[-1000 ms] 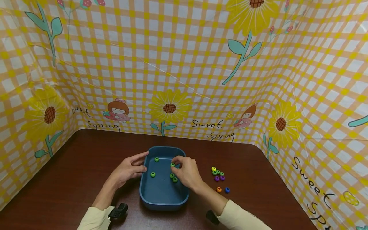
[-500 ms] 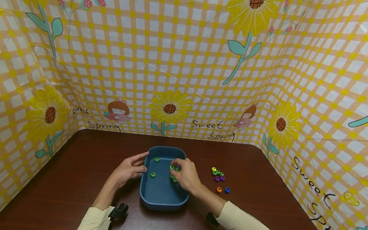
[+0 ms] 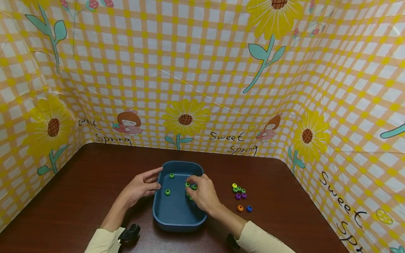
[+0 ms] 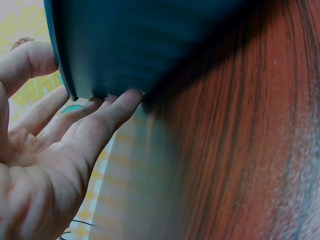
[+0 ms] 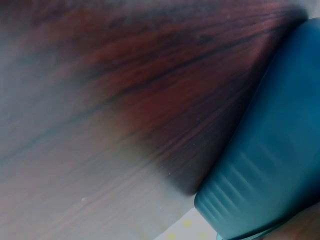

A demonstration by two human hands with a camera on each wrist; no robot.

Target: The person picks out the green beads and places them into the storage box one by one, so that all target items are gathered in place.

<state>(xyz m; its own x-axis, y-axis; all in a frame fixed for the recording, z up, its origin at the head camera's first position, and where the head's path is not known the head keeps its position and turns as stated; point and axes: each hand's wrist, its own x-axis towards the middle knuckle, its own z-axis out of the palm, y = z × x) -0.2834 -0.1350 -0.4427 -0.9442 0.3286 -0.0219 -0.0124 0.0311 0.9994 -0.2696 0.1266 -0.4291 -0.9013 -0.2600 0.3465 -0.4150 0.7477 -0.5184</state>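
A blue rectangular tray [image 3: 179, 214] stands on the table, with several green beads [image 3: 167, 192] inside. At its left wall my left hand [image 3: 139, 187] touches the outside with extended fingers; in the left wrist view the fingertips [image 4: 131, 96] lie against the wall. My right hand [image 3: 205, 195] reaches over the right rim, its thumb and index finger around a green bead [image 3: 187, 184] low in the tray. Another green bead [image 3: 194, 187] shows between those fingers and the palm, while others are partly hidden beneath the hand. The right wrist view shows mostly the tray's outer wall [image 5: 260, 170].
Right of the tray, loose beads lie on the dark wooden table [image 3: 278, 196]: a yellow one [image 3: 234, 185], several green, two purple [image 3: 238, 196], an orange [image 3: 240, 208] and a blue [image 3: 249, 209]. A checked sunflower cloth [image 3: 202, 70] walls the back and sides.
My right hand has lowered slightly, bringing the green bead at its fingertips down beside the other green beads. My left hand keeps its place. The view has shifted a little.
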